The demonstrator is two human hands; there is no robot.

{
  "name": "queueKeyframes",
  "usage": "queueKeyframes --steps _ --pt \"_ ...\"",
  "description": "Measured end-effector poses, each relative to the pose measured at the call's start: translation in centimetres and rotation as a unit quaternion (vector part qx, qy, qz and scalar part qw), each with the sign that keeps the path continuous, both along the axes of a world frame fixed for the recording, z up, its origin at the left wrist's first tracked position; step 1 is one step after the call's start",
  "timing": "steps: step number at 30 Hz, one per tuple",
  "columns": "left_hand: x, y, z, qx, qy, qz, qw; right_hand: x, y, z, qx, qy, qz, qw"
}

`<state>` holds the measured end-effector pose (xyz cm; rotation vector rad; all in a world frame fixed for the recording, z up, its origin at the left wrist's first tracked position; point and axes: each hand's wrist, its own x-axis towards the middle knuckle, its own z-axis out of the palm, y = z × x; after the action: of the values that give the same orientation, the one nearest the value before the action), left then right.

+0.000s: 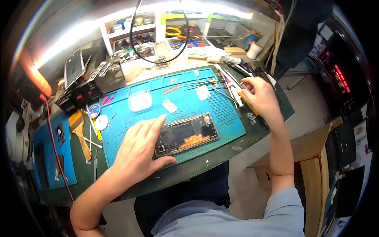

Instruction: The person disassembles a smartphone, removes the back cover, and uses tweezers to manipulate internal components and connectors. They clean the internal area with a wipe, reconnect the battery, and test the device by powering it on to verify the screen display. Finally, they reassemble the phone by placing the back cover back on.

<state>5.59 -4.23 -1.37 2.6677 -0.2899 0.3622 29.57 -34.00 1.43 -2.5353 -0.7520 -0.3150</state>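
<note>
An opened phone (185,132) with its inside facing up lies on the blue work mat (118,146). Orange flexible parts and a dark block show within its frame. My left hand (138,144) is at the phone's left end, thumb near the lower edge, fingers stretched past the upper edge and apart from the thumb. It covers part of that end. Over the tools at the mat's right side is my right hand (258,94), its fingers bent together. What they pinch, if anything, is too small to tell. Beneath it lie a yellow-handled tool (246,103) and white pen-like tools (235,93).
Tweezers (203,83), a clear tray (140,100) and a small white piece (169,105) lie on the mat. A wooden brush (81,136), swabs (93,143) and a solder spool (94,111) are at left. A black cable loop (132,31) hangs above; a cardboard box (296,146) stands right.
</note>
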Motion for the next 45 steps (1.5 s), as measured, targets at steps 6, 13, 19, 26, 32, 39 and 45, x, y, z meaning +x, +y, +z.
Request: queueKeyframes --steps 6,13,19,26,32,39,45 --pt "0.3 0.3 -0.1 0.014 0.007 0.001 1.000 0.5 0.1 -0.8 -0.071 -0.110 -0.097 0.987" --pt "-1.2 2.1 0.6 0.026 0.029 0.051 0.998 2.3 5.5 -1.6 -0.034 -0.125 0.148 0.980" --pt "-1.7 2.9 0.2 -0.019 0.030 0.034 0.999 5.0 9.5 -4.0 -0.144 -0.329 0.252 0.899" --pt "-2.0 3.6 0.2 -0.066 0.050 0.027 0.996 0.3 9.9 -0.3 0.098 -0.114 0.283 0.947" --pt "-2.1 3.5 0.1 -0.054 0.034 0.025 0.998 -5.7 8.5 -0.6 0.006 0.022 0.363 0.931" --pt "-1.3 3.4 0.0 -0.068 0.026 0.012 0.997 -6.0 8.1 -1.8 -0.034 -0.052 0.318 0.946" --pt "-0.8 3.1 0.2 -0.087 0.011 0.017 0.996 -6.0 8.9 -2.5 -0.001 -0.060 0.344 0.937"
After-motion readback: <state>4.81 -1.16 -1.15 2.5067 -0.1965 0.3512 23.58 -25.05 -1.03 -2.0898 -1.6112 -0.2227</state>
